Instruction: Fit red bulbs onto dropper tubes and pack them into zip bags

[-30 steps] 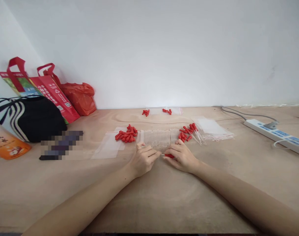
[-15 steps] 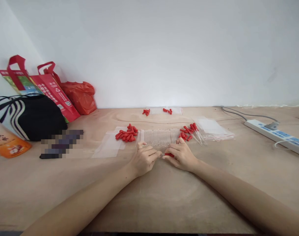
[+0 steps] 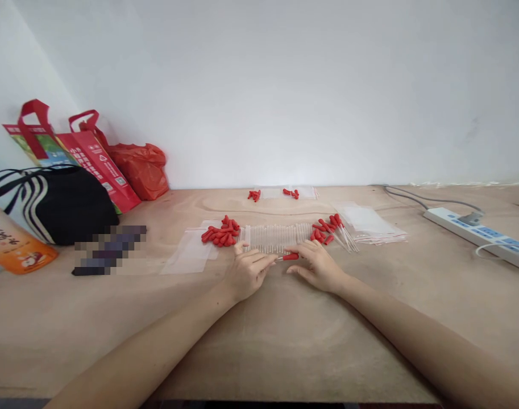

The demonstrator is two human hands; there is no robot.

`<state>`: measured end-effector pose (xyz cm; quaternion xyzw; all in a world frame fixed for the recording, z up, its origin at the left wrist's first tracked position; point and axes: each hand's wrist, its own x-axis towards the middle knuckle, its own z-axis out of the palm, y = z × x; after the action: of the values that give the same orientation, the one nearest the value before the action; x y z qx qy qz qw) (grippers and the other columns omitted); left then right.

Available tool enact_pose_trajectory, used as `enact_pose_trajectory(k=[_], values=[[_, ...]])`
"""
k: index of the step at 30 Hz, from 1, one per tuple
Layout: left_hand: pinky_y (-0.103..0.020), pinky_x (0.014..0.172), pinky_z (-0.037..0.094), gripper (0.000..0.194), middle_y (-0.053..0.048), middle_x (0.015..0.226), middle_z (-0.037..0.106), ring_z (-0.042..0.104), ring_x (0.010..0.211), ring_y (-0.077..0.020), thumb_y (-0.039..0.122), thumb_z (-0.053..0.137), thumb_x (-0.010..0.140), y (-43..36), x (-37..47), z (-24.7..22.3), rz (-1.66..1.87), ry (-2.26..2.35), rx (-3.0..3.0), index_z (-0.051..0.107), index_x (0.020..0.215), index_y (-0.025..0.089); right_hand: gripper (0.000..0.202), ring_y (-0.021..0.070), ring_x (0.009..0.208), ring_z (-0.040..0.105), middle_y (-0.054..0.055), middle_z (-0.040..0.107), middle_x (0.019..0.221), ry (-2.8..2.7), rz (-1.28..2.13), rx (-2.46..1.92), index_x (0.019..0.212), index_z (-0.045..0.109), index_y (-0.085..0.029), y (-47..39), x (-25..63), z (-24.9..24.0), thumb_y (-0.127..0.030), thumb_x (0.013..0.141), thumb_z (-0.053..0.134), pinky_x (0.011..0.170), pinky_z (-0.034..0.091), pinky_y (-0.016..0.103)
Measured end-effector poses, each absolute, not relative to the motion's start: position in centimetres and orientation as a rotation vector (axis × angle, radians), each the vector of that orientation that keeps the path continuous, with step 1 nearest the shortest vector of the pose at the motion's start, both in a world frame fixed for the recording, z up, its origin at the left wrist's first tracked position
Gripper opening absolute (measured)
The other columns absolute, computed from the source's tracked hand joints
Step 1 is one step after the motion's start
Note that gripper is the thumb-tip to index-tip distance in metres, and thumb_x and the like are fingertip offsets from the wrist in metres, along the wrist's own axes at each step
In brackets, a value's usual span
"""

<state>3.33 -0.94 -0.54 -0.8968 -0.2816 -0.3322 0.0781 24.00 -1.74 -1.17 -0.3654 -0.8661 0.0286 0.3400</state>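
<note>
My left hand (image 3: 248, 274) pinches the thin clear tube of a dropper, and its red rubber bulb (image 3: 290, 257) points right. Around that bulb my right hand (image 3: 321, 266) is open, fingers above and thumb below, apart from each other. Just beyond both hands lies a row of clear dropper tubes (image 3: 276, 237), side by side. A heap of red rubber bulbs (image 3: 220, 234) sits left of the row. To its right are more loose red bulbs (image 3: 318, 234) and several droppers with bulbs fitted (image 3: 343, 234), their tubes pointing toward me.
Clear plastic bags lie on the left (image 3: 185, 253) and in a stack on the right (image 3: 365, 221). Farther back is another small tube group (image 3: 270, 193) with red bulbs. A power strip (image 3: 476, 230) is at right; a black bag (image 3: 67, 204) and red bags (image 3: 137, 170) stand left.
My right hand has loosened from the red bulb, its thumb and fingers now spread apart, so the bulb shows more fully. My left hand still holds the dropper's tube.
</note>
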Motion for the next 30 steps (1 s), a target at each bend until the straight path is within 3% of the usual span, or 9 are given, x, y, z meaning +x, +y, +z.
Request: enact_pose_trajectory(k=[2, 8, 13, 16, 19, 23, 26, 30], values=[[-0.037, 0.081, 0.022, 0.019, 0.001, 0.072, 0.069, 0.056, 0.060, -0.0113, 0.017, 0.042, 0.086, -0.9, 3.3, -0.5, -1.010, -0.864, -2.679, 0.060, 0.092, 0.020, 0.034, 0.0174, 0.075, 0.052, 0.006, 0.062, 0.082, -2.170, 0.191, -0.956, 0.105, 0.052, -0.019, -1.8, 24.0, -1.2, -0.037, 0.077, 0.056, 0.067, 0.035, 0.031], [-0.037, 0.083, 0.021, 0.019, 0.001, 0.074, 0.069, 0.058, 0.061, -0.0110, 0.018, 0.042, 0.087, -1.0, 3.5, -0.5, -1.030, -0.835, -2.720, 0.058, 0.096, 0.021, 0.009, 0.0157, 0.072, 0.052, 0.003, 0.063, 0.076, -2.083, 0.425, -0.910, 0.084, 0.059, -0.021, -1.7, 23.8, -0.8, -0.026, 0.079, 0.053, 0.071, 0.037, 0.033], [-0.035, 0.088, 0.019, 0.022, 0.004, 0.071, 0.068, 0.061, 0.066, -0.0107, 0.022, 0.041, 0.088, -1.5, 3.9, -0.3, -1.127, -1.064, -2.776, 0.047, 0.108, 0.021, 0.035, 0.0145, 0.073, 0.055, 0.003, 0.061, 0.081, -1.603, 0.970, -0.903, 0.095, 0.050, -0.020, -2.0, 22.5, -1.3, -0.036, 0.067, 0.065, 0.067, 0.043, 0.030], [-0.035, 0.091, 0.017, 0.024, 0.006, 0.072, 0.068, 0.061, 0.070, -0.0112, 0.025, 0.041, 0.088, -1.7, 4.1, -0.2, -1.127, -1.140, -2.826, 0.042, 0.111, 0.022, 0.030, 0.0135, 0.070, 0.056, 0.002, 0.060, 0.076, -1.455, 1.144, -0.844, 0.086, 0.050, -0.020, -2.1, 21.5, -1.3, -0.041, 0.068, 0.062, 0.065, 0.043, 0.028], [-0.037, 0.093, 0.015, 0.029, 0.003, 0.084, 0.068, 0.060, 0.083, -0.0146, 0.030, 0.042, 0.086, -1.6, 3.8, 0.0, -1.090, -1.159, -2.840, 0.038, 0.115, 0.022, 0.036, 0.0135, 0.068, 0.055, 0.001, 0.059, 0.072, -1.436, 1.001, -0.936, 0.096, 0.052, -0.019, -0.9, 22.4, -0.5, -0.043, 0.071, 0.057, 0.064, 0.042, 0.027], [-0.039, 0.092, 0.015, 0.036, -0.001, 0.097, 0.065, 0.056, 0.095, -0.0183, 0.034, 0.046, 0.082, -1.0, 3.2, 0.0, -1.016, -1.210, -2.794, 0.037, 0.115, 0.022, 0.041, 0.0147, 0.063, 0.052, 0.002, 0.058, 0.072, -1.503, 0.489, -1.329, 0.112, 0.047, -0.017, 2.4, 27.4, 1.5, -0.042, 0.080, 0.041, 0.059, 0.039, 0.027], [-0.040, 0.092, 0.016, 0.035, 0.000, 0.095, 0.064, 0.055, 0.093, -0.0176, 0.032, 0.048, 0.081, -0.6, 2.9, -0.2, -0.972, -1.227, -2.782, 0.039, 0.114, 0.022, 0.030, 0.0180, 0.067, 0.053, 0.004, 0.059, 0.070, -1.628, 0.056, -1.765, 0.101, 0.054, -0.017, 4.4, 31.4, 2.1, -0.034, 0.080, 0.040, 0.060, 0.036, 0.028], [-0.040, 0.091, 0.017, 0.030, 0.000, 0.092, 0.064, 0.056, 0.091, -0.0173, 0.030, 0.047, 0.082, -0.4, 2.9, -0.3, -0.936, -1.253, -2.780, 0.042, 0.110, 0.023, 0.026, 0.0228, 0.077, 0.055, 0.010, 0.062, 0.080, -1.732, -0.151, -2.192, 0.091, 0.054, -0.019, 5.4, 33.8, 1.5, -0.029, 0.081, 0.033, 0.063, 0.034, 0.030]])
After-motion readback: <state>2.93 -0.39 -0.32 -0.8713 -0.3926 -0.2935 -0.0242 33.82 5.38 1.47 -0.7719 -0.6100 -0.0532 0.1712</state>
